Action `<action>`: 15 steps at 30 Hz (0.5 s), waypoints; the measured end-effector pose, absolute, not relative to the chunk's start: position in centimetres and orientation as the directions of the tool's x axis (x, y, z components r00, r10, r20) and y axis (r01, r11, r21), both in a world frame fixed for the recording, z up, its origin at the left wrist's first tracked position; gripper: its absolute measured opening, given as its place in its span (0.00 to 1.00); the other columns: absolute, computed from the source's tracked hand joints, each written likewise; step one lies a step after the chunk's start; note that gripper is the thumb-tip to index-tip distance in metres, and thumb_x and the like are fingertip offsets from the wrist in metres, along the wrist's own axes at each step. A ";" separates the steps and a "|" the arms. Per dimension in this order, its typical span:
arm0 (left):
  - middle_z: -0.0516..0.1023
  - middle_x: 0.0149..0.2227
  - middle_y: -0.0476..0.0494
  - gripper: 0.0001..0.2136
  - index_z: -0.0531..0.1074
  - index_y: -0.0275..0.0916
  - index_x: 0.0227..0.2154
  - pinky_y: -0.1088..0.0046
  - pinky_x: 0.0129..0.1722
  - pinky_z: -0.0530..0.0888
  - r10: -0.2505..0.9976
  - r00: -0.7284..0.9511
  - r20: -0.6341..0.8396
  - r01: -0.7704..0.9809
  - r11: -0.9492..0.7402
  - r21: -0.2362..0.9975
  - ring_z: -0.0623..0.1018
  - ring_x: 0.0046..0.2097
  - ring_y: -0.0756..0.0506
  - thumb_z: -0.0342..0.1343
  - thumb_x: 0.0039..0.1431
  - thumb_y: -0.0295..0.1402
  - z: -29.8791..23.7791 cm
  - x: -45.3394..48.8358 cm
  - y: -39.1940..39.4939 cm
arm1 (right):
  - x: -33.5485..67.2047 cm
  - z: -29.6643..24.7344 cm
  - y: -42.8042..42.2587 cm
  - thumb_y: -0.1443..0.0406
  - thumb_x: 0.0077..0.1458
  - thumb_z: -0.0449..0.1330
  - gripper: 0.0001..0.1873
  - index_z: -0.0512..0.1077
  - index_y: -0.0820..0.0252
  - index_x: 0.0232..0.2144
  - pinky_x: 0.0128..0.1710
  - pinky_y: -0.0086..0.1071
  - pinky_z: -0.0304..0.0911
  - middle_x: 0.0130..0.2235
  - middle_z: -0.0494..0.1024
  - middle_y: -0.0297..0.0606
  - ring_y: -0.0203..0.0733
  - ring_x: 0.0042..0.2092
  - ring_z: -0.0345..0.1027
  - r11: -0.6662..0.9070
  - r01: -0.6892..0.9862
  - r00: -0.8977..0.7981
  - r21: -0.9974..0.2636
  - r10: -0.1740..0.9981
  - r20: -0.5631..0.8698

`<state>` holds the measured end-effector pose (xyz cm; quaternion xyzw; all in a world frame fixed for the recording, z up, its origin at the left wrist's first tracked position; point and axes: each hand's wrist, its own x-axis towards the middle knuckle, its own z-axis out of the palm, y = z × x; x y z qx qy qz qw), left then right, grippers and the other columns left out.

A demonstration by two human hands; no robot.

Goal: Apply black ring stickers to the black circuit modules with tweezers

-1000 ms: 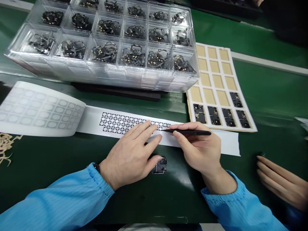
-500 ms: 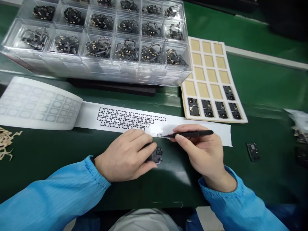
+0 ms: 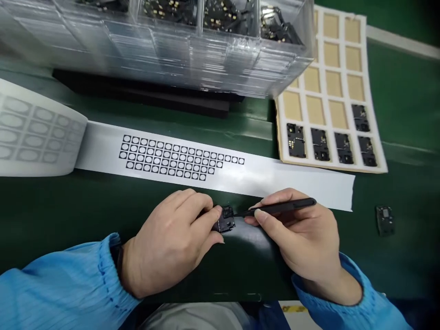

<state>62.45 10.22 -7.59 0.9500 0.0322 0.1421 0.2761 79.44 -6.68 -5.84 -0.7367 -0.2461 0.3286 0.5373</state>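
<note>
Along the green surface (image 3: 75,206), clear trays (image 3: 206,55) stand far left; a strip (image 3: 237,178) runs before them, a foam tray (image 3: 369,91) far right. Near the middle, the right grip (image 3: 305,238) holds tweezers (image 3: 285,207), tip at the right edge of the module (image 3: 226,223) pinched by the left grip (image 3: 172,243).

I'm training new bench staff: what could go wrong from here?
The small black component could slip, as the left hand leaves one end free. The black tweezers in the right hand might scratch it, their tip being so close. Another black component lies loose on the green tabletop, where the right sleeve might knock it.
</note>
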 end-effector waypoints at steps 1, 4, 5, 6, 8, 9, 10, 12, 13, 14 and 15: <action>0.77 0.42 0.37 0.11 0.79 0.28 0.48 0.57 0.41 0.78 0.156 0.958 0.242 -0.002 -0.836 0.548 0.75 0.42 0.40 0.63 0.66 0.28 -7.6 62.5 10.2 | 79.5 -5.8 -6.7 0.69 0.58 0.71 0.06 0.78 0.56 0.37 0.31 0.25 0.81 0.32 0.86 0.36 0.43 0.31 0.85 -0.309 0.008 0.662 -0.951 0.714 -0.226; 0.77 0.41 0.37 0.10 0.79 0.29 0.47 0.57 0.41 0.77 0.171 0.960 0.223 0.017 -0.828 0.560 0.75 0.42 0.40 0.62 0.66 0.29 -7.7 62.5 10.2 | 79.6 -5.8 -6.8 0.69 0.58 0.71 0.06 0.78 0.57 0.37 0.31 0.25 0.81 0.32 0.86 0.36 0.44 0.31 0.85 -0.324 0.022 0.658 -0.946 0.717 -0.230; 0.77 0.41 0.37 0.10 0.79 0.29 0.47 0.57 0.40 0.77 0.171 0.961 0.218 0.020 -0.827 0.561 0.75 0.42 0.40 0.62 0.67 0.29 -7.7 62.6 10.2 | 79.6 -5.8 -6.8 0.69 0.58 0.71 0.06 0.78 0.57 0.36 0.31 0.25 0.81 0.32 0.86 0.36 0.44 0.31 0.85 -0.331 0.031 0.654 -0.943 0.720 -0.231; 0.77 0.41 0.37 0.10 0.79 0.29 0.47 0.57 0.40 0.77 0.168 0.962 0.214 0.020 -0.828 0.560 0.75 0.42 0.40 0.62 0.67 0.29 -7.6 62.6 10.2 | 79.6 -5.8 -6.8 0.69 0.58 0.71 0.06 0.78 0.57 0.36 0.31 0.25 0.81 0.32 0.86 0.37 0.44 0.31 0.85 -0.338 0.041 0.650 -0.940 0.723 -0.232; 0.77 0.41 0.37 0.10 0.79 0.29 0.47 0.58 0.40 0.77 0.160 0.964 0.213 0.015 -0.831 0.555 0.74 0.41 0.41 0.62 0.67 0.29 -7.6 62.6 10.3 | 79.7 -5.7 -6.8 0.69 0.59 0.71 0.05 0.78 0.57 0.36 0.31 0.26 0.81 0.32 0.86 0.37 0.44 0.32 0.85 -0.345 0.053 0.643 -0.937 0.730 -0.232; 0.77 0.41 0.37 0.10 0.79 0.29 0.47 0.58 0.40 0.77 0.154 0.965 0.214 0.011 -0.833 0.553 0.74 0.41 0.41 0.62 0.67 0.29 -7.6 62.6 10.3 | 79.7 -5.7 -6.8 0.68 0.59 0.71 0.05 0.78 0.56 0.37 0.31 0.26 0.82 0.33 0.86 0.37 0.45 0.32 0.85 -0.348 0.054 0.638 -0.936 0.733 -0.235; 0.77 0.41 0.37 0.10 0.79 0.28 0.47 0.58 0.40 0.77 0.149 0.965 0.216 0.006 -0.835 0.550 0.74 0.41 0.41 0.62 0.66 0.29 -7.6 62.6 10.3 | 79.8 -5.6 -6.8 0.68 0.60 0.71 0.05 0.78 0.56 0.37 0.32 0.27 0.82 0.33 0.86 0.37 0.45 0.32 0.85 -0.348 0.054 0.636 -0.936 0.735 -0.237; 0.76 0.40 0.37 0.10 0.79 0.28 0.47 0.58 0.40 0.77 0.145 0.965 0.217 0.002 -0.835 0.550 0.74 0.41 0.41 0.63 0.66 0.29 -7.6 62.7 10.3 | 79.8 -5.7 -6.8 0.69 0.60 0.71 0.05 0.79 0.56 0.37 0.33 0.26 0.82 0.34 0.86 0.36 0.44 0.32 0.85 -0.348 0.056 0.634 -0.936 0.737 -0.236; 0.76 0.41 0.38 0.10 0.78 0.28 0.47 0.59 0.40 0.77 0.145 0.966 0.216 0.002 -0.834 0.551 0.74 0.41 0.41 0.63 0.66 0.29 -7.6 62.7 10.3 | 79.8 -5.7 -6.8 0.69 0.59 0.71 0.06 0.79 0.55 0.37 0.33 0.26 0.82 0.33 0.86 0.36 0.44 0.32 0.85 -0.350 0.057 0.634 -0.935 0.736 -0.236; 0.76 0.41 0.38 0.10 0.78 0.28 0.47 0.59 0.40 0.77 0.146 0.966 0.213 0.003 -0.833 0.554 0.74 0.41 0.41 0.63 0.65 0.28 -7.6 62.7 10.3 | 79.8 -5.7 -6.8 0.69 0.59 0.71 0.06 0.79 0.55 0.37 0.32 0.25 0.82 0.33 0.86 0.36 0.43 0.32 0.85 -0.353 0.061 0.634 -0.934 0.736 -0.237; 0.76 0.41 0.38 0.10 0.78 0.28 0.47 0.59 0.40 0.77 0.146 0.966 0.212 0.004 -0.831 0.556 0.74 0.41 0.41 0.64 0.65 0.28 -7.6 62.6 10.3 | 79.8 -5.7 -6.8 0.69 0.59 0.71 0.06 0.79 0.55 0.37 0.32 0.25 0.82 0.33 0.86 0.35 0.43 0.32 0.85 -0.355 0.065 0.635 -0.933 0.735 -0.236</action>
